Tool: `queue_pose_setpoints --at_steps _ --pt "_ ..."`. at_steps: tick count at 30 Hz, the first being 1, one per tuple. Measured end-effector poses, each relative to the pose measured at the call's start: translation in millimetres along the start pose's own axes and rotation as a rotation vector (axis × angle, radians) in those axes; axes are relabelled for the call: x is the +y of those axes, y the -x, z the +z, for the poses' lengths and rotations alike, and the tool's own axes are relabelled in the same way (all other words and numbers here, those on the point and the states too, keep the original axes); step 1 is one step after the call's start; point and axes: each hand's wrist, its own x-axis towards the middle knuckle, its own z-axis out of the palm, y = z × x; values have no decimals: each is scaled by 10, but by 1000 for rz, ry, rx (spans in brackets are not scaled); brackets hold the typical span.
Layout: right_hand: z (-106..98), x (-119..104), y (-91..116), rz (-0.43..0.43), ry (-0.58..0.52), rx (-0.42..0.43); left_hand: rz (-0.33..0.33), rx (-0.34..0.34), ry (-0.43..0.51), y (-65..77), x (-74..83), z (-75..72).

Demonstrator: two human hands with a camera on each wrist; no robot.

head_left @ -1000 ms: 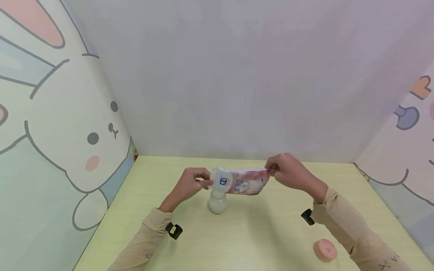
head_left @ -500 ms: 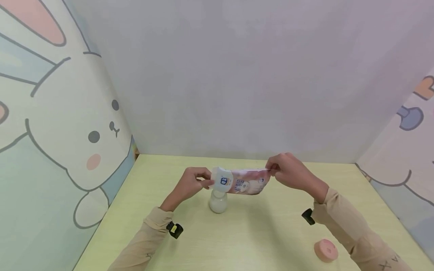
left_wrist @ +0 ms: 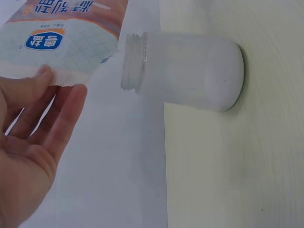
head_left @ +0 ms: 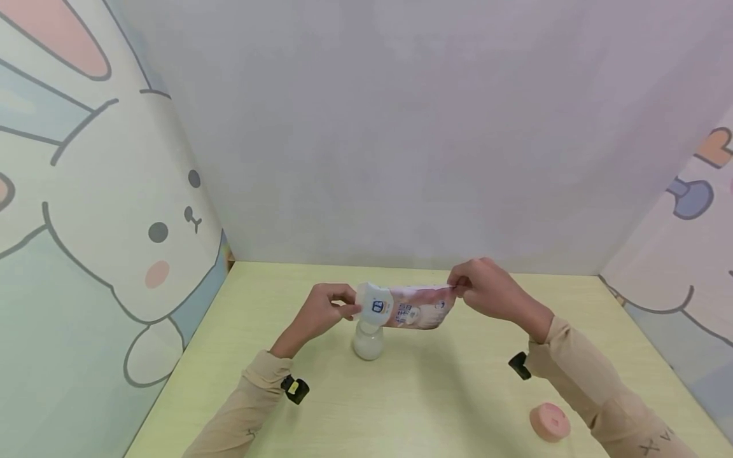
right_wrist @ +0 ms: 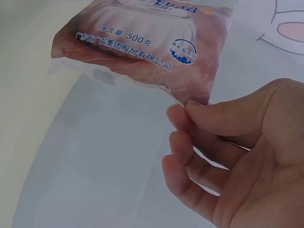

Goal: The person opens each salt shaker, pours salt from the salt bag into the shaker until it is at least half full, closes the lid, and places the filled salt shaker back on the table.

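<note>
A pink-and-white printed salt bag (head_left: 420,310) is stretched sideways between my two hands, above the table. My left hand (head_left: 315,315) pinches its white end between thumb and fingers. My right hand (head_left: 495,292) pinches the upper corner of the opposite end, seen closely in the right wrist view on the printed bag (right_wrist: 142,45). Beneath the white end stands an upright glass jar (head_left: 368,343), its mouth partly hidden by the bag. In the left wrist view the jar (left_wrist: 178,71) has a threaded, uncovered mouth close to the bag's lower corner, and white contents at its bottom.
A round pink lid (head_left: 550,423) lies on the pale yellow table (head_left: 401,407) at the front right, near my right sleeve. Behind the table rises a plain pale wall (head_left: 401,159), with cartoon-printed panels on the left and right sides.
</note>
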Motion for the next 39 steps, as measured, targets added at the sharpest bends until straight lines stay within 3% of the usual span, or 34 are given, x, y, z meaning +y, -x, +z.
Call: queue_pose_setpoints --at_steps 39 --pt "2 25 -8 14 -12 9 -17 17 -17 -18 17 20"
